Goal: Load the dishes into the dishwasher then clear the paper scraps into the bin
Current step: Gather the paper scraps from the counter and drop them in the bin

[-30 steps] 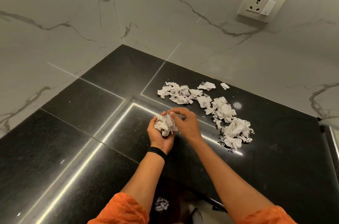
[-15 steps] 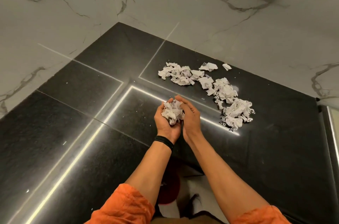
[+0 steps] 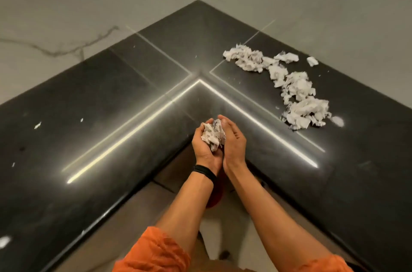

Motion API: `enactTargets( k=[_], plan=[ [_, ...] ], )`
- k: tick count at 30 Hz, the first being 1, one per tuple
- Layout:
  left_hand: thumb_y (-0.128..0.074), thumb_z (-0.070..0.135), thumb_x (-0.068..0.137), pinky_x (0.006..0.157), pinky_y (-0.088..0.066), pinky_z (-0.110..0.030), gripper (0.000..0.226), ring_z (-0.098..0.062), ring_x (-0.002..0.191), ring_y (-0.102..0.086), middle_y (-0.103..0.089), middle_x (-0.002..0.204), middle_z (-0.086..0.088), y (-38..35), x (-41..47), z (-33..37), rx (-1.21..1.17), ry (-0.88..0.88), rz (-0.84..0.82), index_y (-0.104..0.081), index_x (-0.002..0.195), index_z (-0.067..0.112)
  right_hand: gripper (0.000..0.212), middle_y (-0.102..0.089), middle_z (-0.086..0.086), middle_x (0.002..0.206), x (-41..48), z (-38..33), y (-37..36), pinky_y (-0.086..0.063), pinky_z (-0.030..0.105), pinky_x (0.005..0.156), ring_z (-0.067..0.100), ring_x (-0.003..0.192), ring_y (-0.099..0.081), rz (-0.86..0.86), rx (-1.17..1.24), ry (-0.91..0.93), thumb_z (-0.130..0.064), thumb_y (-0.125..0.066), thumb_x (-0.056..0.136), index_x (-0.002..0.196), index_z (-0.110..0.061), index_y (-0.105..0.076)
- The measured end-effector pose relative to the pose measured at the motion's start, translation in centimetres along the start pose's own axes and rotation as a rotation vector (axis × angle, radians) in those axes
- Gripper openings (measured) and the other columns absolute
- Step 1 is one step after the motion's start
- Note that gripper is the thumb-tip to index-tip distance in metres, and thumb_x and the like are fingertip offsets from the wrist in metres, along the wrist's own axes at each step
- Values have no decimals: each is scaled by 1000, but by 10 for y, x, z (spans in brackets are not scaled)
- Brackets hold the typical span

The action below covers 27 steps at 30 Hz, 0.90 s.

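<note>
**Handful of scraps (image 3: pixel 213 134) cupped in both hands at the inner corner of the countertop (image 3: pixel 111 115); the bulk is not yet cleared.**

The left hand (image 3: pixel 204 149) and right hand (image 3: pixel 235 142) curl together round the handful of scraps, held just over the countertop's edge. The remaining scraps (image 3: pixel 296 89) lie in a loose trail on the countertop, well to the right. Risk: the cup is open on top, so small pieces may slip out between the palms and fall to the floor. The red object (image 3: pixel 217 196) below the wrists may be the bin, but it is too hidden to confirm.
</note>
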<state>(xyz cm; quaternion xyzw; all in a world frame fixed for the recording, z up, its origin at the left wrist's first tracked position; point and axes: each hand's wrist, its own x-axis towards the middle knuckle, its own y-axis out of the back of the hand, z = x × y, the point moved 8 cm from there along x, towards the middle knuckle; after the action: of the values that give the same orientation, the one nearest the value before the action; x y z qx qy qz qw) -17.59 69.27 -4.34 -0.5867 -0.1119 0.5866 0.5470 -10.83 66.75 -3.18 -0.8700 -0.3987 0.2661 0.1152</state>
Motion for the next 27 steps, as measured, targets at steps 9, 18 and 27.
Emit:
enactTargets(
  k=[9,18,27],
  plan=[
    [-45,23,101,76,-55,-33,23,-23,77,-69,-72,87,-11,140,-43,-41,39,-4,320,-64,100,11,19,-74,13,114,-61,114,80,-53,46,100,32,113,-68,55,-76,-253,-11,-63,98,113,-9,-74],
    [-38,32,106,74,-55,-34,36,-25,89,-68,-71,98,-12,337,64,-96,189,119,634,-68,103,12,19,-71,10,116,-1,304,169,-54,45,99,28,110,-67,269,-294,-439,-14,-63,96,113,-16,-68],
    [-40,31,106,93,-55,-37,43,-31,116,-63,-63,134,-18,447,155,-130,335,77,516,-55,140,9,34,-70,10,122,53,436,236,-55,42,99,28,113,-66,322,-187,-557,-26,-58,101,131,-12,-62]
  ],
)
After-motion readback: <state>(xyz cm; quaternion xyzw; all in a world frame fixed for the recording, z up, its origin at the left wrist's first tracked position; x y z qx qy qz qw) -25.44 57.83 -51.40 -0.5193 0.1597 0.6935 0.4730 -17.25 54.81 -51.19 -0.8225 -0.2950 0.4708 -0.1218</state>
